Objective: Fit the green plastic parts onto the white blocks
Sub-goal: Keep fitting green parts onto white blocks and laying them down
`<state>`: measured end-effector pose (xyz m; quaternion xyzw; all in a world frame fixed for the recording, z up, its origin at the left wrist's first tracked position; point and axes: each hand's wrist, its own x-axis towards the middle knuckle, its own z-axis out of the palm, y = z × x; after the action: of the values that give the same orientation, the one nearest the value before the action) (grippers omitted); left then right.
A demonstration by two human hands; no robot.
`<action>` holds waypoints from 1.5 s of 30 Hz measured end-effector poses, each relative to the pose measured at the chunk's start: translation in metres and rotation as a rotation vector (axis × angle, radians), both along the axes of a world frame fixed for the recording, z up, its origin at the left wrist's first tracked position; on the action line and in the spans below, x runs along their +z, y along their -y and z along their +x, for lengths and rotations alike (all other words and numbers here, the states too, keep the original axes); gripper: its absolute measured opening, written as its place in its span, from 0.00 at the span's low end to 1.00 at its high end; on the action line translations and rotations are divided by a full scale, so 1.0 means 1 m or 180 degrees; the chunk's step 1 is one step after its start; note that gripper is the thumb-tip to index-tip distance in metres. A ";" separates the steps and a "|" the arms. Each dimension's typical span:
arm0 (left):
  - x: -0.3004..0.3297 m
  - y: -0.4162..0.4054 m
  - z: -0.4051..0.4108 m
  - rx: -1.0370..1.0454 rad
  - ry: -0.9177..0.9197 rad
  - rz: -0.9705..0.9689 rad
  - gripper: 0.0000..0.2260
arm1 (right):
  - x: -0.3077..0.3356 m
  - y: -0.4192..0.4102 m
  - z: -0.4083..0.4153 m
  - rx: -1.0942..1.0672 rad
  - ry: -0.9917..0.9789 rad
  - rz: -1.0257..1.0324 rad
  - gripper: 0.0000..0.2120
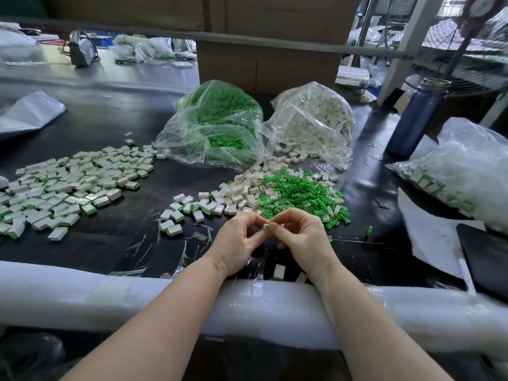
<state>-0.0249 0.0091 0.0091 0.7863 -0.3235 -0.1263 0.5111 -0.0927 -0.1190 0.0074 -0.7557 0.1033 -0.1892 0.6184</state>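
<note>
My left hand (238, 240) and my right hand (301, 234) meet fingertip to fingertip above the black table, pinching one small white block with a green part (266, 225) between them. Just beyond lies a loose heap of green plastic parts (299, 195), with bare white blocks (242, 192) to its left. A wide spread of blocks fitted with green parts (68, 185) covers the table at the left. Most of the held piece is hidden by my fingers.
Two clear bags stand at the back: one of green parts (217, 122), one of white blocks (313, 119). A blue bottle (412, 119) and a bag of fitted blocks (456, 171) are at the right. A dark tablet (486, 257) lies on paper. White foam padding (137, 295) lines the near edge.
</note>
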 end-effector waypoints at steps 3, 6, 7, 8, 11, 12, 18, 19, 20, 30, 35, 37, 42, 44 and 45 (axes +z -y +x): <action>0.000 0.001 -0.001 0.0040 0.0006 0.0014 0.07 | 0.000 -0.001 0.001 -0.0041 -0.0127 -0.0218 0.09; 0.001 0.000 -0.002 0.0015 -0.0255 -0.0109 0.06 | 0.000 -0.002 0.002 -0.0109 -0.0190 -0.0373 0.08; 0.001 0.000 -0.002 0.0030 -0.0301 -0.0143 0.06 | 0.001 -0.002 0.002 -0.0118 -0.0184 -0.0378 0.08; 0.000 0.000 -0.001 0.0086 -0.0263 -0.0157 0.05 | 0.001 -0.002 0.001 -0.0149 -0.0161 -0.0386 0.08; -0.002 0.000 0.002 0.0471 -0.0025 -0.0252 0.05 | 0.003 -0.001 -0.001 -0.0459 -0.0045 -0.0438 0.07; -0.002 0.000 0.002 0.0653 -0.0009 -0.0326 0.07 | 0.003 0.001 -0.002 -0.0599 -0.0010 -0.0418 0.07; -0.003 -0.007 0.012 0.2165 0.0637 -0.0478 0.08 | -0.001 0.006 0.000 -0.1211 -0.0032 -0.0679 0.05; -0.002 -0.008 0.013 0.2279 0.0661 -0.0535 0.09 | -0.001 0.007 0.000 -0.1287 -0.0055 -0.0742 0.06; -0.002 -0.008 0.014 0.2350 0.0643 -0.0577 0.10 | -0.002 0.008 0.000 -0.1371 -0.0086 -0.0803 0.06; -0.006 -0.008 0.019 0.2616 0.0250 0.0092 0.16 | -0.002 0.012 -0.001 -0.1728 -0.0430 -0.0964 0.04; -0.007 -0.008 0.017 0.2424 0.0350 0.0445 0.18 | -0.002 0.013 0.000 -0.1691 -0.0605 -0.1247 0.06; -0.006 -0.007 0.015 0.2361 0.0498 0.0551 0.19 | -0.003 0.012 -0.001 -0.1754 -0.0625 -0.1427 0.08; -0.006 -0.001 0.006 0.1869 0.1379 0.0590 0.16 | -0.004 0.013 0.000 -0.2224 -0.1076 -0.1730 0.17; -0.006 0.001 0.003 0.1485 0.1638 0.0641 0.14 | -0.003 0.013 -0.001 -0.2242 -0.1337 -0.1663 0.21; -0.007 0.002 0.002 0.1291 0.1707 0.0652 0.14 | -0.002 0.014 0.000 -0.2185 -0.1466 -0.1635 0.23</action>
<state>-0.0232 0.0069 0.0022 0.8869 -0.2691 0.1571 0.3410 -0.0932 -0.1327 0.0050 -0.8285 0.4307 -0.2295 0.2748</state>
